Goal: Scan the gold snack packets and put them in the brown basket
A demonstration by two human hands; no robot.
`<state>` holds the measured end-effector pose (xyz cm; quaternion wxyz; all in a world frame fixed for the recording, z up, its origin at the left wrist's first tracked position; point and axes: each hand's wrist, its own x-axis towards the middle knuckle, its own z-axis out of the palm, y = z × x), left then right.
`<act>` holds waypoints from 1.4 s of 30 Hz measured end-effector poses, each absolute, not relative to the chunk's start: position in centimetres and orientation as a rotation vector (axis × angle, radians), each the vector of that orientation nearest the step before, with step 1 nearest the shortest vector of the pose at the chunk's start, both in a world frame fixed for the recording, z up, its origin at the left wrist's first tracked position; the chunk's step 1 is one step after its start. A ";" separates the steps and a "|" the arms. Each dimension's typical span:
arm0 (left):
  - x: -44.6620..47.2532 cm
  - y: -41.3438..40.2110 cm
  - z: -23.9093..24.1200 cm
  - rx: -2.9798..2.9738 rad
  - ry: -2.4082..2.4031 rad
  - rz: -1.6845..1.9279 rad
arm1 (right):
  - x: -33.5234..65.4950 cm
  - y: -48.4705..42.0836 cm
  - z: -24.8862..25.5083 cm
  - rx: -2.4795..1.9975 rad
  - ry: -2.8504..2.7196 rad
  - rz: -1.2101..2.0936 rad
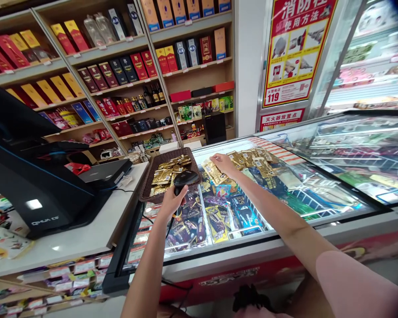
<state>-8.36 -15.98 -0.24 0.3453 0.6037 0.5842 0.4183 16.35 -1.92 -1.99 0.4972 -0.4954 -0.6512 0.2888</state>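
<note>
My left hand (171, 201) is wrapped round the handle of a black barcode scanner (185, 178), held over the glass lid of a chest freezer (285, 194), its cable hanging down. My right hand (223, 163) reaches further out and pinches a gold snack packet (212, 171) that lies on the glass. More gold packets (252, 159) are spread on the lid to the right of that hand. A brown woven basket (149, 181) just left of the scanner holds several gold packets.
A white counter (86, 234) on the left carries a black till terminal (36, 185) and a flat black device (104, 173). Wooden shelves of boxed bottles (119, 70) fill the back wall. A red fire poster (295, 48) hangs at right.
</note>
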 end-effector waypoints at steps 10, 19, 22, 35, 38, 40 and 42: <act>-4.6 -14.9 -0.6 1.638 1.447 1.026 | 19.2 -2.4 -2.6 -1.330 -1.615 0.637; -3.4 -14.4 -1.0 1.635 1.427 0.995 | 20.4 -2.8 -3.4 -1.405 -1.636 0.609; -3.4 -14.5 -1.0 1.626 1.408 1.008 | 20.7 -2.9 -3.5 -1.461 -1.654 0.577; -5.1 -13.8 -1.4 1.591 1.437 1.044 | 29.2 -1.4 -5.0 -2.194 -1.607 0.284; -5.2 -13.5 -1.3 1.585 1.416 1.042 | 29.1 -1.7 -5.7 -2.267 -1.582 0.190; -5.2 -13.5 -1.2 1.586 1.420 1.054 | 28.5 -1.8 -6.1 -2.272 -1.588 0.143; -5.3 -13.5 -1.1 1.580 1.433 1.071 | 27.8 -1.9 -6.4 -2.258 -1.604 0.103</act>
